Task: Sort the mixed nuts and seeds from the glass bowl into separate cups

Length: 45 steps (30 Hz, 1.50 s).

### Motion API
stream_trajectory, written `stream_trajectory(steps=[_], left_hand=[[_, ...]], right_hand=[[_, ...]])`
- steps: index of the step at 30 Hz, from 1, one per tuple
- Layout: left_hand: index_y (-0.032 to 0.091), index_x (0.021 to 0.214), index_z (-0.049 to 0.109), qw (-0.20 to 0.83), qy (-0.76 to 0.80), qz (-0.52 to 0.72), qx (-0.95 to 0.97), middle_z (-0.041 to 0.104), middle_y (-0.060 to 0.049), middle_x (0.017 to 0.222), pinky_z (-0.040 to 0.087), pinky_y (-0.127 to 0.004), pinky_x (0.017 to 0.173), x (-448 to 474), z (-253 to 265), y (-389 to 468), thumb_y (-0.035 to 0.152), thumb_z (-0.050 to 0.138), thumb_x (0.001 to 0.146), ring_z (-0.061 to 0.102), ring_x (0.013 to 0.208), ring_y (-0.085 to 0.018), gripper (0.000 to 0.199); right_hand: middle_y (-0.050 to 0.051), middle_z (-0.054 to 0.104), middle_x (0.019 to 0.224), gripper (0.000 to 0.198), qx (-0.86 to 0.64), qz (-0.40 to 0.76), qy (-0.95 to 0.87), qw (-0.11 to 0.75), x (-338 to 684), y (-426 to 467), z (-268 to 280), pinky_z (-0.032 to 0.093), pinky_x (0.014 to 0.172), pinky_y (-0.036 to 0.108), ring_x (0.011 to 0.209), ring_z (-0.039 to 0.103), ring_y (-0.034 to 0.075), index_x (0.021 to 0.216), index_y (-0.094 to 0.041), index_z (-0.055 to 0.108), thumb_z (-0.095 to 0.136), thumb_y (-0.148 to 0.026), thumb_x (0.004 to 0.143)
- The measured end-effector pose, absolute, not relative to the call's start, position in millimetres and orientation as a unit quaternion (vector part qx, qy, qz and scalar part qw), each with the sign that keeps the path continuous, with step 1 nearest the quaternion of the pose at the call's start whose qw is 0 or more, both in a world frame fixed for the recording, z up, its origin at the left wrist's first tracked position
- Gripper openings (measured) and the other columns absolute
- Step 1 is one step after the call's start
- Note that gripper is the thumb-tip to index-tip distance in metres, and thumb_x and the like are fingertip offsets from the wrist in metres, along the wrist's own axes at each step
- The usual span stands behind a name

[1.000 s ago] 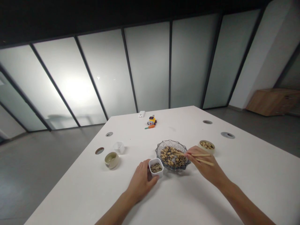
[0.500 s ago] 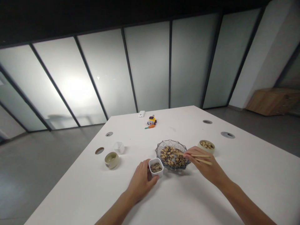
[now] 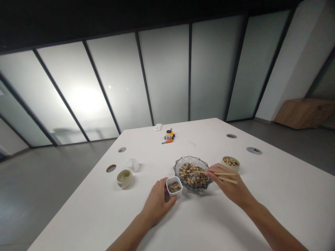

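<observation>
Chopsticks (image 3: 227,174) are held in the right hand (image 3: 230,189), their tips directed at the nuts (image 3: 187,169) in the glass bowl (image 3: 194,160). Just beside that bowl, on its near left side, a small white cup (image 3: 172,180) of seeds (image 3: 174,187) is clasped by the left hand (image 3: 156,202), thumb and fingers set around it.

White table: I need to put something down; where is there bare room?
Between the orange carrot-shaped toy and the scalloped clear glass bowl; also between the leftmost round beige cup and the left hand. It's crowded around the bowl: square white plastic cup close beside, right hand holding wooden chopsticks over it.
</observation>
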<state>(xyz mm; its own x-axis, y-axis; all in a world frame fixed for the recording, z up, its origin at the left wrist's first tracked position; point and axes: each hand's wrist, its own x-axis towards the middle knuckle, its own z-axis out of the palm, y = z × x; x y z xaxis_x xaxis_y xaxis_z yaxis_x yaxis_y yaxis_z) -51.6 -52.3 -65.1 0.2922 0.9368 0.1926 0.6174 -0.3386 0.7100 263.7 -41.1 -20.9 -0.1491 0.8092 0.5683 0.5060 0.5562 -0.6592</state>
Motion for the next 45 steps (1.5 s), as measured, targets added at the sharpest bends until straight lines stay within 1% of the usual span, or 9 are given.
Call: stream_trajectory(steps=[6,13,18,21,28,33,36,40,45], left_hand=[[0.020,0.139,0.059,0.267,0.518,0.297,0.757,0.068,-0.013,0.134,0.046,-0.045,0.112,-52,-65,-52,0.030,0.076,0.086,0.061,0.125,-0.032,0.057],[0.021,0.139,0.059,0.267,0.517,0.296,0.758,0.068,-0.014,0.133,0.046,-0.047,0.111,-53,-66,-51,0.030,0.076,0.085,0.061,0.124,-0.034,0.058],[0.021,0.140,0.059,0.267,0.516,0.296,0.758,0.068,-0.015,0.134,0.046,-0.048,0.112,-53,-66,-52,0.032,0.076,0.085,0.061,0.124,-0.034,0.058],[0.020,0.140,0.059,0.266,0.515,0.297,0.759,0.068,-0.014,0.133,0.046,-0.048,0.112,-53,-67,-51,0.031,0.075,0.085,0.061,0.124,-0.034,0.058],[0.020,0.139,0.059,0.261,0.517,0.296,0.759,0.068,-0.014,0.133,0.046,-0.048,0.112,-53,-67,-52,0.031,0.075,0.086,0.061,0.124,-0.034,0.057],[0.021,0.140,0.058,0.260,0.517,0.299,0.759,0.068,-0.014,0.134,0.046,-0.048,0.113,-53,-66,-53,0.030,0.075,0.086,0.061,0.125,-0.033,0.057],[0.021,0.139,0.059,0.257,0.519,0.299,0.758,0.069,-0.013,0.133,0.047,-0.047,0.112,-52,-65,-53,0.029,0.076,0.084,0.061,0.124,-0.033,0.057],[0.020,0.139,0.059,0.256,0.522,0.294,0.758,0.069,-0.013,0.133,0.046,-0.045,0.112,-51,-64,-53,0.028,0.075,0.084,0.061,0.124,-0.032,0.058],[0.019,0.141,0.058,0.260,0.523,0.290,0.758,0.068,-0.014,0.134,0.046,-0.046,0.112,-52,-66,-52,0.030,0.075,0.085,0.061,0.124,-0.033,0.059]], right_hand=[[0.007,0.078,0.094,0.032,-0.434,0.172,-0.749,0.469,261,-46,-18,0.060,0.079,0.034,0.086,0.073,0.022,0.091,-0.024,0.079,0.063,-0.048,0.106],[0.006,0.076,0.088,0.037,-0.439,0.157,-0.752,0.467,259,-45,-17,0.058,0.076,0.034,0.081,0.071,0.021,0.085,-0.025,0.076,0.059,-0.048,0.107],[0.005,0.076,0.091,0.033,-0.432,0.167,-0.757,0.460,258,-45,-19,0.057,0.078,0.032,0.085,0.071,0.020,0.086,-0.025,0.075,0.060,-0.045,0.108],[0.005,0.075,0.090,0.033,-0.424,0.165,-0.761,0.462,257,-46,-18,0.057,0.077,0.031,0.083,0.070,0.019,0.086,-0.025,0.075,0.060,-0.045,0.108],[0.008,0.078,0.090,0.038,-0.425,0.160,-0.745,0.488,256,-48,-11,0.061,0.075,0.033,0.082,0.073,0.022,0.087,-0.024,0.078,0.062,-0.053,0.105],[0.008,0.078,0.087,0.041,-0.460,0.115,-0.690,0.546,260,-48,-7,0.062,0.077,0.037,0.081,0.074,0.024,0.086,-0.025,0.079,0.064,-0.060,0.101],[0.007,0.079,0.086,0.046,-0.474,0.119,-0.663,0.568,259,-48,-4,0.062,0.075,0.037,0.082,0.075,0.025,0.085,-0.026,0.079,0.060,-0.065,0.102],[0.006,0.078,0.083,0.050,-0.471,0.127,-0.668,0.562,258,-50,-1,0.060,0.071,0.036,0.078,0.074,0.024,0.082,-0.026,0.077,0.057,-0.067,0.102],[0.006,0.077,0.085,0.045,-0.472,0.056,-0.700,0.534,267,-49,-4,0.059,0.076,0.037,0.081,0.073,0.024,0.085,-0.027,0.077,0.056,-0.062,0.105]])
